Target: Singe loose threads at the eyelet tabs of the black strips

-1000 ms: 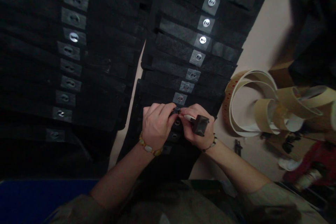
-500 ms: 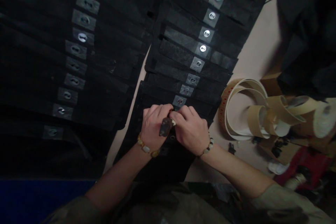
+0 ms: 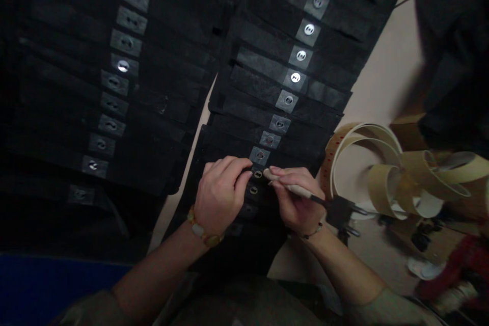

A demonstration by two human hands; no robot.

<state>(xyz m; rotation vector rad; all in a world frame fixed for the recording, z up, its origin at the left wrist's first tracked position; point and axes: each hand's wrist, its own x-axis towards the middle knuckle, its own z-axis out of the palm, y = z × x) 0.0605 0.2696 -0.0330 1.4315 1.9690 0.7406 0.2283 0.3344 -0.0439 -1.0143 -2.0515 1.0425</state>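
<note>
Overlapping black panels [image 3: 244, 132] lie in two long columns, each panel bearing a grey square patch with a round metal disc. My left hand [image 3: 221, 188] rests on the right column, fingers curled and thumb close to the forefinger beside a small metal disc [image 3: 259, 174]. Whatever lies between those fingertips is too dark to make out. Closed around the pale handle of a tool [image 3: 300, 190], my right hand [image 3: 301, 204] is just right of that disc. The handle's rounded pale end points at the disc. Its dark far end extends right, past my wrist, and its kind is unclear.
Rolled beige strips [image 3: 359, 135] stand on the pale table [image 3: 382, 71] to the right. Dark material [image 3: 458, 51] hangs over the upper right. Small dark parts and a red item [image 3: 454, 275] are at the lower right; a blue surface [image 3: 57, 290] shows lower left.
My hands were together over the panels and have parted, the right one moving rightward. The tool has swung round, so its pale handle now shows. More metal discs are uncovered between my hands.
</note>
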